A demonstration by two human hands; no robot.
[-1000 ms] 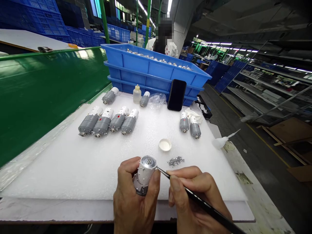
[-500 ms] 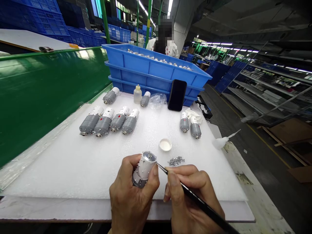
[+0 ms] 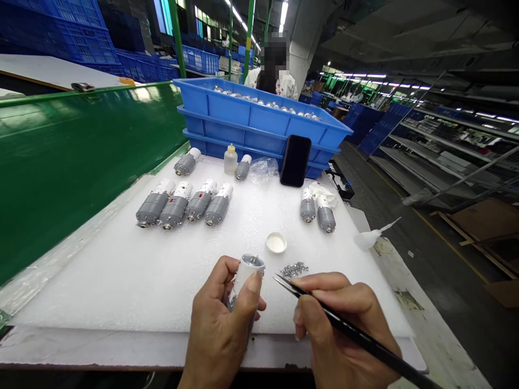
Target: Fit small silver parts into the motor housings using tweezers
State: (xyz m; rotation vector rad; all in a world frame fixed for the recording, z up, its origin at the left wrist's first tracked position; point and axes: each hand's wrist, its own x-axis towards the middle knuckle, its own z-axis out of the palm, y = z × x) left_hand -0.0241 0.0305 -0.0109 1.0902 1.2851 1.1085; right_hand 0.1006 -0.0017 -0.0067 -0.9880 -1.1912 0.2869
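My left hand (image 3: pixel 221 324) is closed round a small white and grey motor (image 3: pixel 245 273), held upright near the front of the white foam sheet (image 3: pixel 121 275). My right hand (image 3: pixel 344 329) pinches black tweezers (image 3: pixel 324 316); their tips hang just right of the motor's top, a little apart from it. A small pile of tiny metal parts (image 3: pixel 294 268) lies just beyond the tweezer tips. A white cap (image 3: pixel 276 242) sits behind it.
A row of several grey motors (image 3: pixel 182 202) lies at the left, two more motors (image 3: pixel 317 210) at the right. Stacked blue crates (image 3: pixel 259 121), a small bottle (image 3: pixel 230 158) and a black phone (image 3: pixel 295 160) stand at the back. A green conveyor wall (image 3: pixel 73 156) runs along the left. A person stands behind the crates.
The tweezer tips have drawn back to the right, away from the motor's top. My left hand has turned the motor more upright and lowered it slightly.
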